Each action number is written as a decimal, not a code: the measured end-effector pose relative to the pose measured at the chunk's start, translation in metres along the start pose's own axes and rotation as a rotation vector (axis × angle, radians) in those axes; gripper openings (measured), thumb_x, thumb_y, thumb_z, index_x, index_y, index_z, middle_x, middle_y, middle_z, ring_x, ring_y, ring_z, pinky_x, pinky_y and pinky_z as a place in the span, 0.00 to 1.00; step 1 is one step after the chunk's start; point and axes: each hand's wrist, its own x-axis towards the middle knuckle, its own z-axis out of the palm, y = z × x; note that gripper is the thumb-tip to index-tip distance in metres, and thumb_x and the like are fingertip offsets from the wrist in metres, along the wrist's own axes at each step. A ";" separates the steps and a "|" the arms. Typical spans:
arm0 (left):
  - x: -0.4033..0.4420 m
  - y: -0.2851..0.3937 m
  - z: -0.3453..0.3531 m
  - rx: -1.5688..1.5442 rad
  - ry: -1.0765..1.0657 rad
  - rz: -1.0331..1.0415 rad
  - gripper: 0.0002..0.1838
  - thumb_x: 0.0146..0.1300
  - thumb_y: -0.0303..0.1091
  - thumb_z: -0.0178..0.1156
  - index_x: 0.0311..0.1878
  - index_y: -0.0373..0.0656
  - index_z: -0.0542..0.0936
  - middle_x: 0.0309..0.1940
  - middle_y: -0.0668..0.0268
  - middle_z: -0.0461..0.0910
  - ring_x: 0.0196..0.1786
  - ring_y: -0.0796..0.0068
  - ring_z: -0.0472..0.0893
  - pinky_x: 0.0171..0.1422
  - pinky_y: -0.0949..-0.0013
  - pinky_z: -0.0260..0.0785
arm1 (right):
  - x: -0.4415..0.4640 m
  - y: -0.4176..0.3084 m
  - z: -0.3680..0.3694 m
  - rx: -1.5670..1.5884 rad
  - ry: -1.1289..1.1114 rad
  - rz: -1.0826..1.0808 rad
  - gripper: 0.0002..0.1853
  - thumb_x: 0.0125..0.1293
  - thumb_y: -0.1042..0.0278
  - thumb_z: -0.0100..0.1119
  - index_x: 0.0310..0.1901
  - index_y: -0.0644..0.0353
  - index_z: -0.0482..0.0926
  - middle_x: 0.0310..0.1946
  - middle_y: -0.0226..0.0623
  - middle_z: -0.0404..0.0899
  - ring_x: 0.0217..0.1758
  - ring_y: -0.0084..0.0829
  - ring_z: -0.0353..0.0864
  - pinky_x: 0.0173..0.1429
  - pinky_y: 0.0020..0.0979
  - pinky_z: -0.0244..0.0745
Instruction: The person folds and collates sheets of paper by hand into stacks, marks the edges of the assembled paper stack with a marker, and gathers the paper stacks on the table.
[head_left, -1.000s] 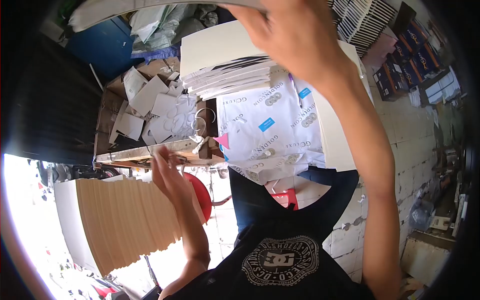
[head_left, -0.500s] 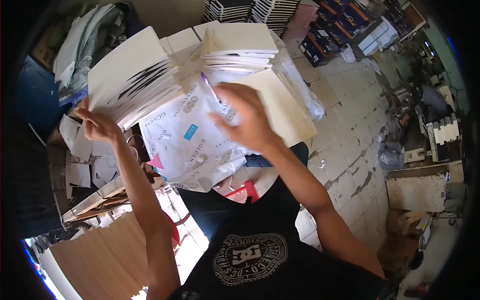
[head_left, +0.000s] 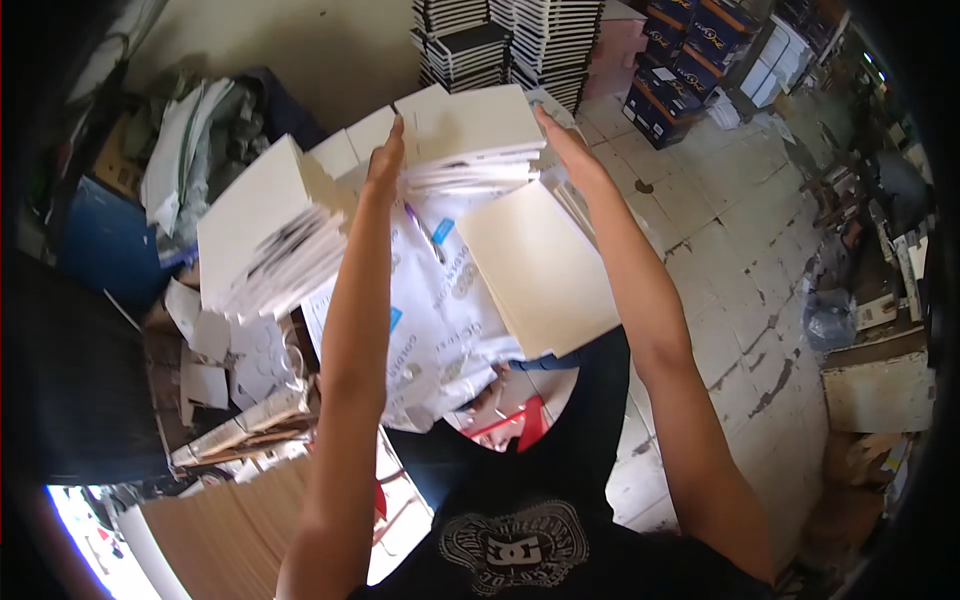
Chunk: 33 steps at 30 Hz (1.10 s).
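Note:
A stack of cream-covered booklets (head_left: 475, 125) lies at the back of the white printed wrapping paper (head_left: 430, 300). My left hand (head_left: 387, 155) is at the stack's left side, fingers pointing away and pressed together against it. At the right side my right hand (head_left: 563, 140) flanks the same stack, its fingers also together. To the left stands a larger stack of booklets (head_left: 265, 215). Cream sheets (head_left: 540, 265) lie on the right of the wrapping paper, and a purple pen (head_left: 425, 232) rests near the middle.
A wooden box of paper scraps (head_left: 235, 420) is at the left. Below it stands a big brown-edged paper stack (head_left: 235, 525). Black-and-white stacks (head_left: 550, 50) and blue cartons (head_left: 665, 100) are at the back. A red stool (head_left: 520, 425) shows between the legs.
My left hand has left the larger left stack and moved right. My right hand has moved away from near the pen to the back stack, and the view has shifted.

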 end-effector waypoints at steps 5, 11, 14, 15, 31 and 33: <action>0.032 -0.010 0.013 0.041 0.015 -0.119 0.50 0.59 0.73 0.54 0.71 0.40 0.66 0.70 0.54 0.67 0.70 0.53 0.67 0.73 0.48 0.55 | 0.034 0.009 0.027 0.253 -0.118 -0.022 0.51 0.62 0.23 0.46 0.76 0.57 0.54 0.77 0.44 0.51 0.78 0.46 0.53 0.72 0.51 0.58; 0.046 0.001 0.003 -0.146 -0.230 -0.200 0.40 0.57 0.71 0.56 0.65 0.52 0.74 0.59 0.63 0.77 0.60 0.63 0.76 0.59 0.48 0.68 | 0.027 -0.003 0.020 0.134 -0.380 0.077 0.43 0.58 0.22 0.52 0.59 0.56 0.77 0.47 0.35 0.81 0.53 0.26 0.78 0.49 0.33 0.75; 0.042 0.006 0.014 -0.118 -0.166 -0.212 0.39 0.57 0.69 0.58 0.64 0.50 0.75 0.57 0.64 0.79 0.58 0.63 0.77 0.58 0.48 0.69 | 0.010 -0.022 0.021 0.128 -0.308 0.088 0.42 0.56 0.22 0.54 0.55 0.56 0.79 0.39 0.32 0.80 0.47 0.22 0.79 0.43 0.33 0.75; 0.044 0.009 0.018 -0.104 -0.159 -0.212 0.39 0.57 0.69 0.58 0.63 0.50 0.75 0.56 0.64 0.79 0.58 0.62 0.78 0.58 0.48 0.69 | 0.022 -0.023 0.028 0.073 -0.249 0.094 0.44 0.54 0.22 0.57 0.56 0.58 0.78 0.44 0.36 0.81 0.50 0.28 0.79 0.43 0.39 0.76; 0.006 -0.014 0.028 -0.478 -0.291 0.333 0.33 0.63 0.45 0.65 0.65 0.34 0.70 0.57 0.55 0.78 0.54 0.64 0.82 0.56 0.65 0.77 | 0.031 -0.013 0.015 0.238 -0.131 -0.225 0.45 0.51 0.37 0.71 0.62 0.64 0.71 0.57 0.46 0.76 0.61 0.38 0.75 0.58 0.42 0.73; -0.031 0.006 0.032 -0.328 -0.209 0.462 0.32 0.62 0.43 0.67 0.63 0.32 0.70 0.54 0.52 0.79 0.50 0.64 0.83 0.54 0.66 0.78 | 0.014 -0.030 -0.008 0.270 -0.296 -0.323 0.39 0.59 0.41 0.66 0.63 0.62 0.72 0.59 0.44 0.75 0.63 0.36 0.73 0.64 0.38 0.70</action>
